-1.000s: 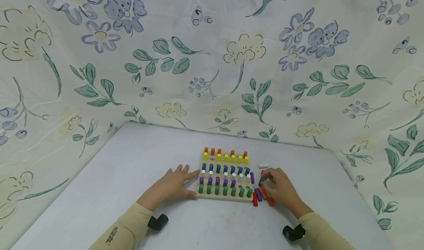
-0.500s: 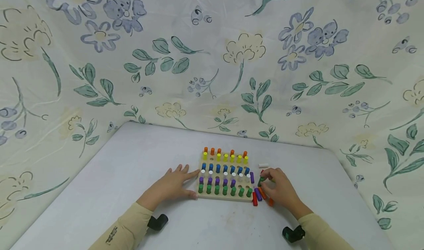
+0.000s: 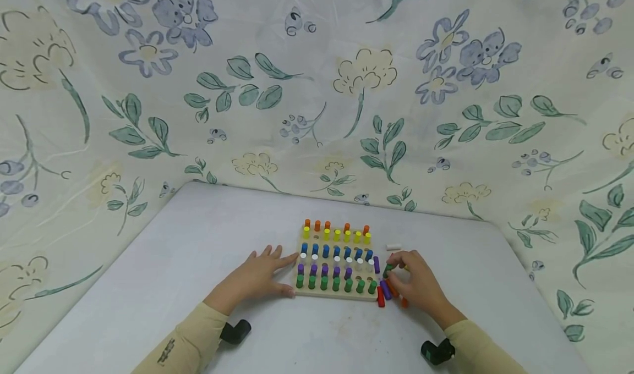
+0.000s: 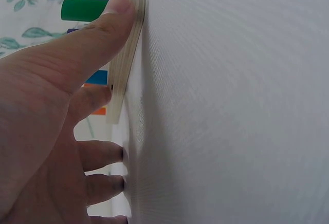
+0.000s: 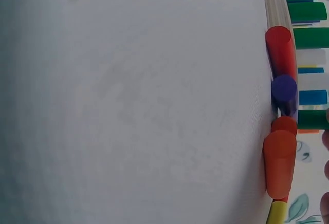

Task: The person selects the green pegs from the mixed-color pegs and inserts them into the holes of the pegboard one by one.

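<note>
A wooden pegboard (image 3: pixel 337 295) lies on the table, holding rows of upright orange, yellow, blue, white, purple and green pegs, with some holes bare. My left hand (image 3: pixel 260 278) rests at its left side with fingers spread. In the left wrist view, the thumb (image 4: pixel 119 5) presses the board's edge (image 4: pixel 128 54) beside a green peg (image 4: pixel 82 9). Just right of the board, my right hand (image 3: pixel 418 280) pinches a green peg (image 3: pixel 388 270) between thumb and fingers, above loose pegs. Only fingertips (image 5: pixel 326 170) of that hand show in the right wrist view.
Loose pegs lie along the board's right side: a red one (image 3: pixel 381 297), purple ones (image 3: pixel 376 264), orange ones (image 3: pixel 404 302) and a white one (image 3: pixel 393 247). A yellow peg (image 5: pixel 278 212) shows in the right wrist view. Flowered cloth (image 3: pixel 317 115) hangs behind the table.
My right hand has shifted slightly left toward the board with the green peg, which now tilts a little differently. The left hand stays at the board's edge.
</note>
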`<state>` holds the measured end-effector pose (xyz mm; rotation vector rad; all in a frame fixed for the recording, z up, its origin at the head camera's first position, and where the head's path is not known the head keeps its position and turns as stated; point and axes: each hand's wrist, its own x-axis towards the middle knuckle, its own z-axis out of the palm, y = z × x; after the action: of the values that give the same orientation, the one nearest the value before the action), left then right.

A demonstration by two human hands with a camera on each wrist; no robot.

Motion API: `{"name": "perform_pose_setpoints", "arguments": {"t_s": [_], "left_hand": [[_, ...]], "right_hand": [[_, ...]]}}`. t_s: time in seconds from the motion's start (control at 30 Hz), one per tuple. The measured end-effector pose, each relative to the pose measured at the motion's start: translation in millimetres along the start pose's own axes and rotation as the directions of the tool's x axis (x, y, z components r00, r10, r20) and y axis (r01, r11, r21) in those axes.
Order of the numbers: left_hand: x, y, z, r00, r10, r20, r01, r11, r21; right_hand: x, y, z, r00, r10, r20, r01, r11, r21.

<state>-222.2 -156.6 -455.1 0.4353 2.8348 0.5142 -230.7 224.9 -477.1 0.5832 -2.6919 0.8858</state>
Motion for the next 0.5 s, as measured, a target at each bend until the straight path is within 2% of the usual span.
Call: {"name": "perform_pose_setpoints", "arguments": {"t_s": [0.3,0.5], "left_hand": [[-0.9,0.4,-0.1,1.0,0.007,-0.005,-0.007,1.0,0.003],[-1.9,0.9,-0.8,1.0,0.005,-0.005,-0.005,1.0,0.001]], "right_hand": [[1.4,-7.8,2.8,0.999,0.019,0.027,-0.019,1.0,0.025],[1.3,-13.4,5.4,1.0,-0.006,0.027,0.005,1.0,0.029]]}}
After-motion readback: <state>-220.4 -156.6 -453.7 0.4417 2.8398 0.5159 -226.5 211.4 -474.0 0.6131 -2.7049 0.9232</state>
